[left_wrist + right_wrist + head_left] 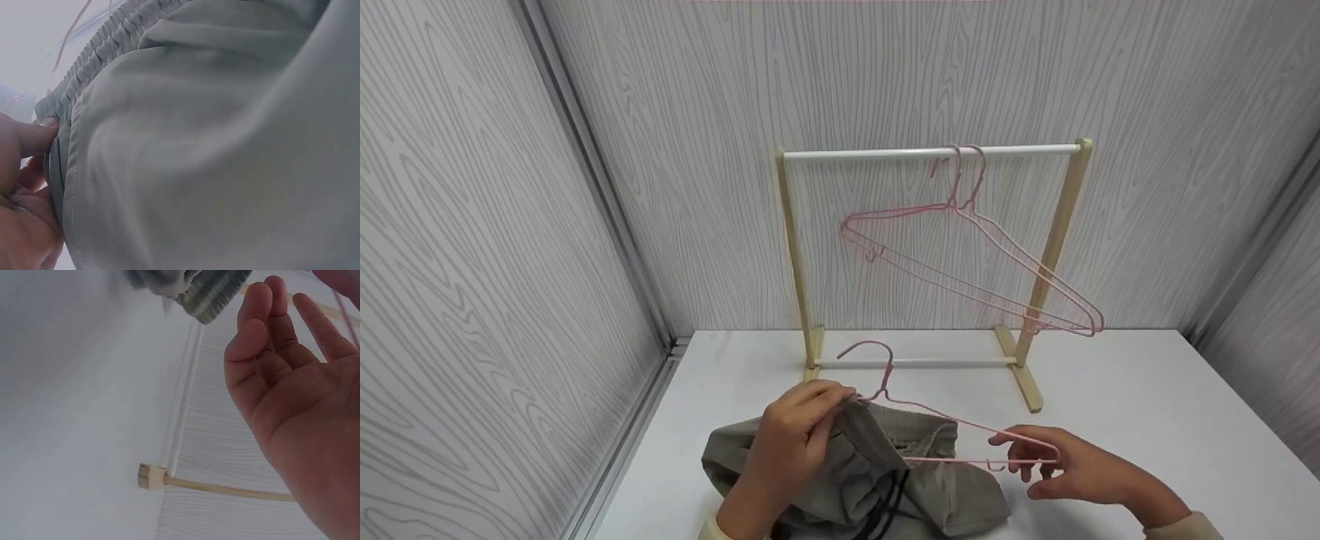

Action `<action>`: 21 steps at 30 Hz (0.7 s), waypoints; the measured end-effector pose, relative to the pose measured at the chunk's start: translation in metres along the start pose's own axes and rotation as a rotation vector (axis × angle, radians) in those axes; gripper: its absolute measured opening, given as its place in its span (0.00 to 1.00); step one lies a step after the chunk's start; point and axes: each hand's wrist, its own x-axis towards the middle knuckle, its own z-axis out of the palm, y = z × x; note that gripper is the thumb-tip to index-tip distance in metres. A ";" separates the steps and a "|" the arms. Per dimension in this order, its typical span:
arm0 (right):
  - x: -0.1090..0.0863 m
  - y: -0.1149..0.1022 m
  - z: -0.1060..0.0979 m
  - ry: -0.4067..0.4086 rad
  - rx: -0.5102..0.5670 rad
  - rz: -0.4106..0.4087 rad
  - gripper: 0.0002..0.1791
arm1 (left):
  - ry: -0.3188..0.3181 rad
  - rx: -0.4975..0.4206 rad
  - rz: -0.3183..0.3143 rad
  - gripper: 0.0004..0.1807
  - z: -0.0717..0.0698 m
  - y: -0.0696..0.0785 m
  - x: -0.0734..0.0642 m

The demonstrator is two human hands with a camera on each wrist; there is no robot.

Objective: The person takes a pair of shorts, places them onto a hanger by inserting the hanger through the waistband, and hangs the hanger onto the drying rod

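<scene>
Grey-green pants (960, 495) with an elastic waistband and black drawstrings (889, 499) lie bunched on the white table. My left hand (795, 439) pinches the waistband (107, 50), thumb on one side and fingers on the other. A pink wire hanger (937, 411) stands with its left part hidden inside the waistband and its hook upright above. Its right end sticks out of the cloth and overlaps my right hand (1061, 465). In the right wrist view, the fingers (284, 340) of that hand are loosely bent and the thumb is apart, with pink wire (344, 315) passing close by.
Behind the pants stands a small rack with a white top rail (870, 154) and wooden legs (793, 262). Two pink hangers (997, 232) hang from the rail, slanting down to the right. Grey wood-grain panels (660, 97) enclose the table (1140, 420) at the back and sides.
</scene>
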 end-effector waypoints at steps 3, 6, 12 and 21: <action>0.000 0.008 0.003 0.083 -0.084 0.012 0.36 | 0.003 -0.019 -0.004 0.17 -0.002 0.003 0.002; 0.009 0.008 0.014 0.173 -0.257 -0.020 0.36 | 0.003 -0.023 -0.005 0.15 -0.003 0.004 0.004; 0.047 0.003 0.042 0.199 -0.469 0.024 0.45 | -0.012 -0.026 -0.018 0.15 -0.007 0.007 0.004; 0.078 0.004 0.064 0.201 -0.519 0.027 0.21 | 0.001 -0.038 -0.013 0.16 -0.008 0.005 0.002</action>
